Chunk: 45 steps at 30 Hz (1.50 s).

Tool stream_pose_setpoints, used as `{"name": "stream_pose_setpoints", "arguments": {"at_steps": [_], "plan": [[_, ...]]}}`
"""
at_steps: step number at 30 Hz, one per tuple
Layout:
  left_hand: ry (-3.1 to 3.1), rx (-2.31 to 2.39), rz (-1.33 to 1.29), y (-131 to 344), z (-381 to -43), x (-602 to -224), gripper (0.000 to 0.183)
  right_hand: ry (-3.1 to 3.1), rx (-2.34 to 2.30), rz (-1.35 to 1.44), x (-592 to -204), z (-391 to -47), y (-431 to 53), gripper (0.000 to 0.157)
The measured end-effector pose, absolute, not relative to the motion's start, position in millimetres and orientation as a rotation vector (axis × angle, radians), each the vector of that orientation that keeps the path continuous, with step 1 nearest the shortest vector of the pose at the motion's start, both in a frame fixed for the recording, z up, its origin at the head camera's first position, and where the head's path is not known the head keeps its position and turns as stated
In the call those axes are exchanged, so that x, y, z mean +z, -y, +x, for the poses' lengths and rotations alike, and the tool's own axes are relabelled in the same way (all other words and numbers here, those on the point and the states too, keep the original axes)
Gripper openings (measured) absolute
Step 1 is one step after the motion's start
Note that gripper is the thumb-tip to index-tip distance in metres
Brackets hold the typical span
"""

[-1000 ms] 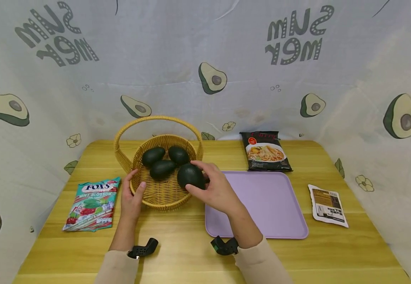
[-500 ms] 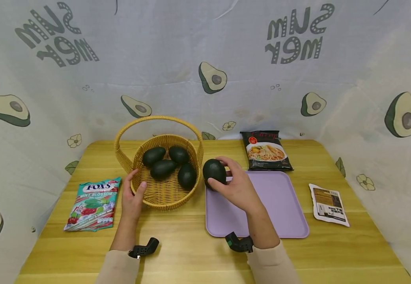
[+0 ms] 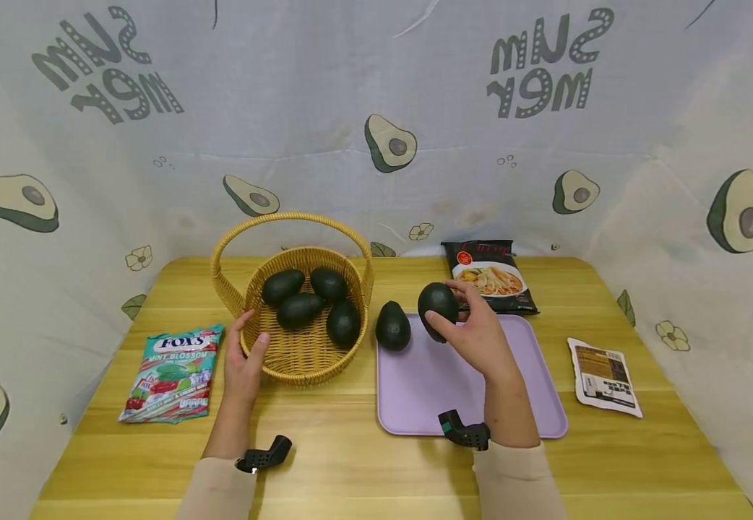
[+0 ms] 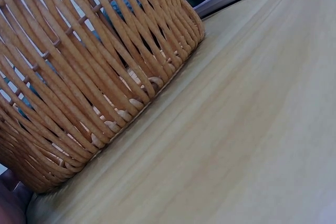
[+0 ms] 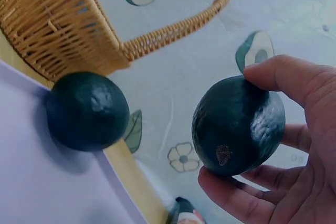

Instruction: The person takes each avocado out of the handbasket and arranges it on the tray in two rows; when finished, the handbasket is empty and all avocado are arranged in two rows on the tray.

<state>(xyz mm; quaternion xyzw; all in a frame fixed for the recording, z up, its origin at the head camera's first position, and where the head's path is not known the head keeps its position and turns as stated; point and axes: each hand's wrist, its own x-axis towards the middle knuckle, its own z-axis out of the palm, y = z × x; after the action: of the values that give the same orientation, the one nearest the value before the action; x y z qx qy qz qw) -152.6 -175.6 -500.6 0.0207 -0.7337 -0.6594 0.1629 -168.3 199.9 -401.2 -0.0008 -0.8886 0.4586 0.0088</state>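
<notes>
A wicker basket [image 3: 305, 368] with a tall arched handle stands at the left, with several dark green avocados [image 3: 300, 310] inside. My left hand [image 3: 243, 368] holds its near left side, the thumb over the rim; in the left wrist view a sliver of that hand [image 4: 11, 203] shows beside the basket wall [image 4: 89, 82]. My right hand [image 3: 480, 336] grips an avocado [image 3: 437, 309] between thumb and fingers, raised over the lilac tray [image 3: 428, 404]. Another avocado [image 3: 392, 326] rests at the tray's far left corner, near the basket.
Behind the tray lies a black noodle packet [image 3: 490, 282]. A white and brown pouch [image 3: 605, 377] lies right of the tray, and a teal FOX'S candy bag [image 3: 171, 375] left of the basket. A printed curtain [image 3: 324, 144] closes off the wooden table's back.
My right hand has carried the avocado rightward from over the basket, across the tray's left edge, to above its far middle. The avocado in the tray's corner now shows fully. My left hand stays put.
</notes>
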Motion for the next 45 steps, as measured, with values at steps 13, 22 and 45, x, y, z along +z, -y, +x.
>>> {"name": "stream_pose_setpoints", "arguments": {"at_steps": [13, 22, 45], "plan": [[2.069, -1.916, 0.058, 175, -153, -501, 0.052, 2.844, 1.337, -0.129, -416, -178, -229, 0.071], [2.073, -1.906, 0.051, 175, -153, -501, 0.052, 2.925, 1.286, -0.249, -430, -184, -240, 0.075], [2.078, -1.891, 0.057, 175, -153, -502, 0.051, 2.995, 1.221, -0.330, -450, -192, -237, 0.078]]}}
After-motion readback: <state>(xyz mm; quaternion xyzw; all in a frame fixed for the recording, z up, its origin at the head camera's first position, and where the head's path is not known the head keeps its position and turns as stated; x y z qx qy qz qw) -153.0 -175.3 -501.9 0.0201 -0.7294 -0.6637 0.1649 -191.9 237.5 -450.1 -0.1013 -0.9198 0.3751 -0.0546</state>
